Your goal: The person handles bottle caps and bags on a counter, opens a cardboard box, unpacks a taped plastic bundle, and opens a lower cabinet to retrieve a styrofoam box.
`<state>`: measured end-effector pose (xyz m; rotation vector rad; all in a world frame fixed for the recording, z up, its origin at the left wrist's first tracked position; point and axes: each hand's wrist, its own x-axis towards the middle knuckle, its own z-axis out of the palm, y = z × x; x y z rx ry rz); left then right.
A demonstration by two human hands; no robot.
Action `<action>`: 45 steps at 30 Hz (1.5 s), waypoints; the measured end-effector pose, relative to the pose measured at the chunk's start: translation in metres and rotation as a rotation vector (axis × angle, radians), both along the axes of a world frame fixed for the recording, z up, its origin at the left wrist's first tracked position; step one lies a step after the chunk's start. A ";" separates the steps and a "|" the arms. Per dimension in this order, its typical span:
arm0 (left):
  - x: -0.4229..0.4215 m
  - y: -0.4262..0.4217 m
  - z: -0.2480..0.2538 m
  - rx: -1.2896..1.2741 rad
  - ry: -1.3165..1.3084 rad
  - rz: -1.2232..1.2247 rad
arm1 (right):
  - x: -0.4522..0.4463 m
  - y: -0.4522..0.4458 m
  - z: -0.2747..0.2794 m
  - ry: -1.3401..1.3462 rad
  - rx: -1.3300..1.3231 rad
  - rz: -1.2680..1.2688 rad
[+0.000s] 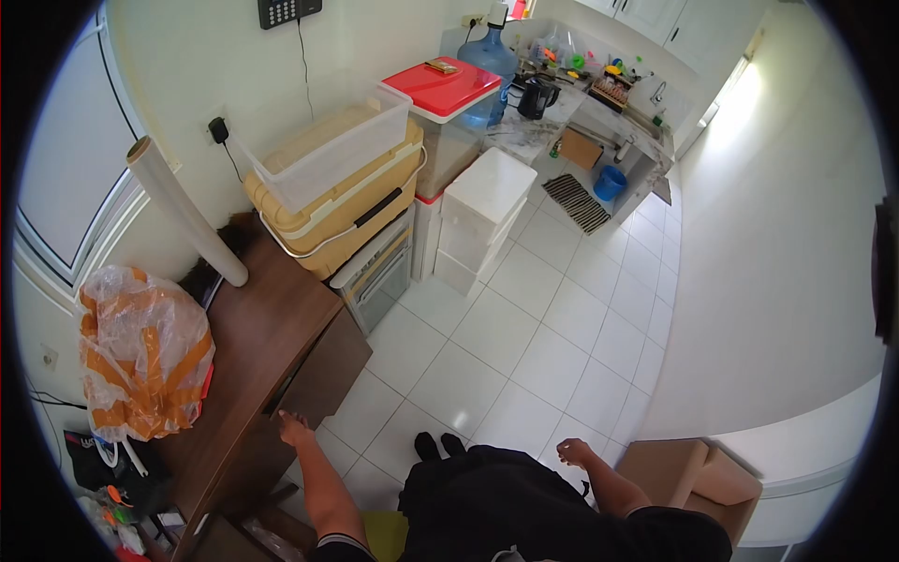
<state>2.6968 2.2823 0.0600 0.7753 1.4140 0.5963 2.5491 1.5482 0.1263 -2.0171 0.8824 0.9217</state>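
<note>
At the brown panel (pixel 328 370), left hand (pixel 295 429) reaches, grip unclear; right hand (pixel 575 453) loosely curled.

Cabinet (pixel 267 351): smooth wood-look. Bundle (pixel 145 351): crinkled glossy plastic. Box lid (pixel 449 90): glossy plastic. Floor tiles (pixel 496 328): smooth, glossy.

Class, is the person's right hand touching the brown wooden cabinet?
No: the right hand hangs over the white tiled floor, away from the brown wooden cabinet.

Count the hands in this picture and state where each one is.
2. The left hand is beside the brown cabinet door; the right hand appears above the white floor tiles, near the beige armchair. No other hands show.
</note>
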 end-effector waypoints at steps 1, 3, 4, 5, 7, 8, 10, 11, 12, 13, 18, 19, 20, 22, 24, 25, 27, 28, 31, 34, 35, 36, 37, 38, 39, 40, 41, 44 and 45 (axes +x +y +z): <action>0.005 0.003 -0.001 -0.008 -0.006 0.003 | -0.002 0.000 0.000 0.003 0.006 -0.013; 0.013 0.005 0.000 -0.011 -0.034 0.017 | -0.006 0.001 0.000 0.012 0.019 -0.039; 0.016 0.005 0.004 -0.006 -0.058 0.029 | -0.005 0.001 -0.001 0.009 0.017 -0.048; 0.022 0.005 0.007 0.000 -0.084 0.042 | -0.002 0.002 -0.002 0.005 0.017 -0.056; 0.025 0.014 -0.006 -0.005 -0.192 0.078 | 0.007 0.003 -0.004 -0.003 0.017 -0.072; 0.024 0.018 -0.016 -0.008 -0.246 0.095 | 0.015 0.004 -0.005 -0.008 0.017 -0.080; 0.015 0.021 -0.034 -0.018 -0.309 0.102 | 0.031 0.003 -0.008 -0.020 0.031 -0.101; 0.013 0.021 -0.038 -0.024 -0.342 0.104 | 0.040 0.001 -0.009 -0.018 0.037 -0.084; 0.012 0.016 -0.037 -0.041 -0.360 0.081 | 0.050 -0.001 -0.010 -0.015 0.041 -0.066; 0.010 0.006 -0.035 -0.061 -0.380 0.060 | 0.061 -0.005 -0.010 -0.014 0.042 -0.046; 0.021 -0.048 -0.077 -0.104 -0.219 -0.439 | 0.123 -0.042 -0.030 -0.123 0.059 -0.097; 0.031 -0.086 -0.070 -0.137 -0.134 -0.430 | 0.139 -0.052 -0.033 -0.133 0.072 -0.118; 0.038 -0.124 -0.059 -0.172 -0.045 -0.418 | 0.152 -0.064 -0.035 -0.137 0.083 -0.137; 0.063 -0.185 -0.053 -0.163 0.054 -0.536 | 0.186 -0.089 -0.036 -0.126 0.105 -0.160; 0.084 -0.246 -0.048 -0.187 0.133 -0.606 | 0.225 -0.116 -0.030 -0.106 0.131 -0.177; 0.109 -0.277 -0.039 -0.213 0.159 -0.621 | 0.251 -0.130 -0.027 -0.130 0.138 -0.160; 0.155 -0.331 -0.038 -0.215 0.089 -0.697 | 0.298 -0.158 -0.026 -0.166 0.156 -0.130; 0.183 -0.356 -0.035 -0.212 0.068 -0.734 | 0.327 -0.171 -0.029 -0.196 0.180 -0.152; 0.270 -0.422 -0.019 -0.158 -0.044 -0.871 | 0.419 -0.186 -0.021 -0.344 0.214 -0.218; 0.367 -0.478 0.020 -0.132 -0.125 -0.965 | 0.524 -0.179 -0.003 -0.454 0.260 -0.225; 0.396 -0.493 0.032 -0.123 -0.147 -1.005 | 0.557 -0.172 0.008 -0.489 0.290 -0.250; 0.423 -0.507 0.040 -0.102 -0.144 -1.005 | 0.589 -0.165 0.013 -0.515 0.318 -0.252; 0.449 -0.521 0.046 -0.080 -0.142 -1.006 | 0.621 -0.160 0.016 -0.542 0.345 -0.256; 0.475 -0.533 0.050 -0.059 -0.141 -1.010 | 0.652 -0.154 0.017 -0.562 0.362 -0.247; 0.499 -0.543 0.053 -0.032 -0.084 -1.002 | 0.680 -0.150 0.017 -0.583 0.377 -0.241; 0.522 -0.553 0.053 -0.007 -0.026 -0.996 | 0.707 -0.147 0.016 -0.599 0.379 -0.226; 0.543 -0.561 0.055 0.016 0.031 -0.991 | 0.733 -0.145 0.016 -0.614 0.380 -0.211; 0.591 -0.578 0.054 0.061 0.156 -0.951 | 0.804 -0.143 0.012 -0.640 0.328 -0.186; 0.603 -0.579 0.051 0.020 0.126 -0.952 | 0.825 -0.144 0.011 -0.644 0.308 -0.179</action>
